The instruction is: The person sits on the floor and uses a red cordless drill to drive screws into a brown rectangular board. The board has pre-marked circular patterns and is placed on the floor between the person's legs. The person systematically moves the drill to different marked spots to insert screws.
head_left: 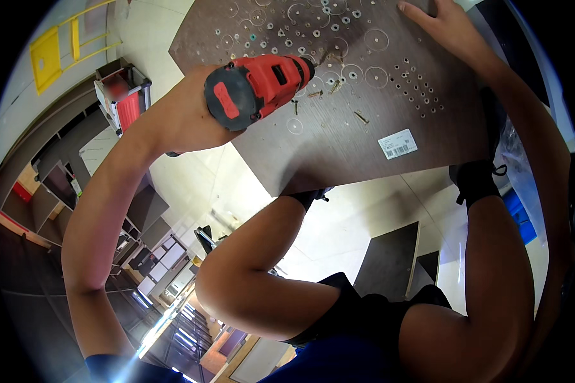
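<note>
My left hand [188, 118] is closed around a red and black power drill [265, 83], its handle hidden behind the hand and the drill body. The drill's nose points right, over a dark brown board [338, 150] full of drilled holes and scribed circles. Whether the bit touches the board, I cannot tell. Several loose screws lie on the board, one screw [361, 117] apart from the others, and a white label [397, 144] is stuck near its lower edge. At the board's far right, my right hand [450, 29] rests on the surface with fingers outstretched, holding nothing.
Another dark panel [384, 262] is on the pale floor [338, 223] between my legs. A yellow metal frame [46, 59] and a cart [124, 96] stand at the far left, above shelving [64, 147]. Clear plastic [514, 153] and a blue object [521, 217] lie at the right.
</note>
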The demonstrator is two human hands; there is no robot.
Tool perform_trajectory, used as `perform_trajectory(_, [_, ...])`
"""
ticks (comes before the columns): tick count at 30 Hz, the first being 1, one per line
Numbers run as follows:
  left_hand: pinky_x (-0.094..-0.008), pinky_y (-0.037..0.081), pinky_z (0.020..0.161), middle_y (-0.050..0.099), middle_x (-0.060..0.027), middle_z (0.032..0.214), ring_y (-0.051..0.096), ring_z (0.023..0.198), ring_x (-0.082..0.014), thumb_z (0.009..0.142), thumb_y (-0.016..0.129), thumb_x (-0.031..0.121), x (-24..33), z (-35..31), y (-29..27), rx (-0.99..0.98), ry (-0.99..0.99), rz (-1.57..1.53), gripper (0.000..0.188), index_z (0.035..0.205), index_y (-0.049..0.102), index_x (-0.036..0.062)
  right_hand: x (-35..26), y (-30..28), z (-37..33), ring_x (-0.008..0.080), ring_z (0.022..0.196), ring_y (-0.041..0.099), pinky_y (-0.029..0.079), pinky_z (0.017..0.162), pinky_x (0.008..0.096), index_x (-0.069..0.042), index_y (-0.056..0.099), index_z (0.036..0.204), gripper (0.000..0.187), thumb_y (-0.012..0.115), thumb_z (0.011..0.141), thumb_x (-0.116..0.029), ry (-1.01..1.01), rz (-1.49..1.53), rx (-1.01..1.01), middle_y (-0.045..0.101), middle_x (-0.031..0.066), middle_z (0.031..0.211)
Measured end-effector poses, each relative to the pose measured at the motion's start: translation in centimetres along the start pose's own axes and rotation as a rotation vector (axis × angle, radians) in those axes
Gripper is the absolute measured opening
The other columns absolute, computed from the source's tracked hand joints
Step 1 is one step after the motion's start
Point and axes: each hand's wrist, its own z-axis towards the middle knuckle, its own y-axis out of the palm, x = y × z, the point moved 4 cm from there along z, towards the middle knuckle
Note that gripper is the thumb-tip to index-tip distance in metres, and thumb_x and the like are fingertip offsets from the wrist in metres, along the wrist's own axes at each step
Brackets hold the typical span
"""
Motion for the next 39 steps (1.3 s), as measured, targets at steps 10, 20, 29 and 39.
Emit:
perform_trajectory(10, [-0.0356,0.053,0.077,0.064,-0.0118,0.085,0.056,0.075,-0.0263,0.076,0.070,0.004,-1.0,-1.0,-0.2,-0.034,-0.120,-0.065,0.031,0.106,0.061,0.0021,0.4,1.5,1.0,0.0438,0.107,0.070,0.055,0.093,0.0468,0.006,0.055,0.130,0.064,0.073,0.092,-0.042,-0.045,0.051,-0.013,0.069,0.0341,0.112])
perform_trajectory(20, [-0.0345,0.052,0.079,0.065,-0.0114,0.088,0.055,0.077,-0.0234,0.078,0.071,0.006,0.6,-1.6,0.3,-0.016,-0.114,-0.099,0.031,0.107,0.061,0.0018,0.8,1.2,0.7,0.0457,0.103,0.070,0.055,0.090,0.0484,0.007,0.055,0.128,0.064,0.073,0.091,-0.042,-0.016,0.030,-0.010,0.069,0.0348,0.109])
perform_trajectory(29, [-0.0312,0.057,0.066,0.071,-0.0064,0.100,0.068,0.074,-0.0129,0.082,0.059,-0.010,-0.8,-3.7,1.3,0.075,-0.332,-0.525,0.047,0.128,0.061,0.0021,-0.3,1.6,0.6,0.0469,0.106,0.069,0.054,0.092,0.0490,0.008,0.055,0.127,0.065,0.073,0.091,-0.042,-0.071,0.022,0.020,0.069,0.0355,0.112])
perform_trajectory(39, [-0.0304,0.059,0.068,0.072,-0.0062,0.095,0.069,0.073,-0.0128,0.082,0.064,0.000,-1.3,-0.7,2.7,0.032,-0.413,-0.517,0.043,0.125,0.061,0.0015,0.9,2.3,1.3,0.0482,0.108,0.067,0.054,0.093,0.0482,0.008,0.055,0.126,0.065,0.073,0.091,-0.044,-0.060,-0.031,-0.007,0.068,0.0355,0.113])
